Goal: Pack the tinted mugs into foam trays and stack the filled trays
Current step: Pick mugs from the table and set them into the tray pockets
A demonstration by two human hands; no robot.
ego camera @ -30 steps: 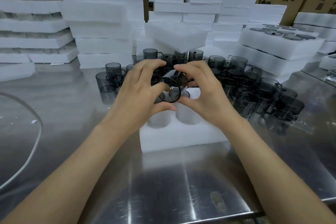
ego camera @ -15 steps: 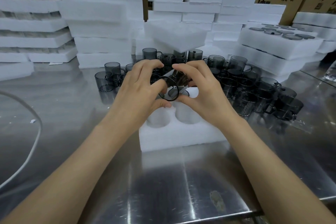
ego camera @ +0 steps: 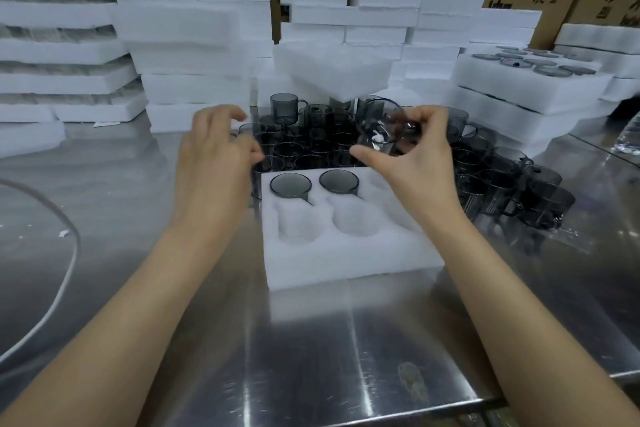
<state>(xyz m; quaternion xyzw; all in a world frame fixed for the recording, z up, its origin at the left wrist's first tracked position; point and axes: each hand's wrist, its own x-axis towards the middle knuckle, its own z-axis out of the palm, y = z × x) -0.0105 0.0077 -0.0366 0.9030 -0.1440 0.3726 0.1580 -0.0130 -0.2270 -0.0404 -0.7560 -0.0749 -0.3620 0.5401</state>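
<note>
- Progress on this tray is early, by my reading: two seated mugs (ego camera: 290,184) fill the back-left and back-middle pockets of the foam tray (ego camera: 346,253), with their rims about level with the foam.
- A third tinted mug (ego camera: 379,125) is held in my right grip (ego camera: 412,156), with the thumb under it and the fingers curled over its far side. It is tilted with its mouth toward the camera.
- That mug hangs in the air above the tray's back-right corner and is not yet in any pocket. The back-right pocket looks like its likely seat, though my wrist hides part of it.
- Two front pockets show empty. I cannot see whether there is a third one under my forearm.
- My left grip (ego camera: 211,159) hovers just left of the tray's back edge with its fingers loosely curled. It is blurred, but I can make out nothing held in it.
- Plenty is left to pack, since loose mugs (ego camera: 502,184) crowd the desk (ego camera: 311,357) behind and to the right of the tray.
- Some stacking is already done: filled trays (ego camera: 519,87) sit piled at the far right, with mug rims showing in the top one.
- Stacks of empty foam (ego camera: 187,55) line the back, and a white cable (ego camera: 65,270) curves across the desk at the left.
</note>
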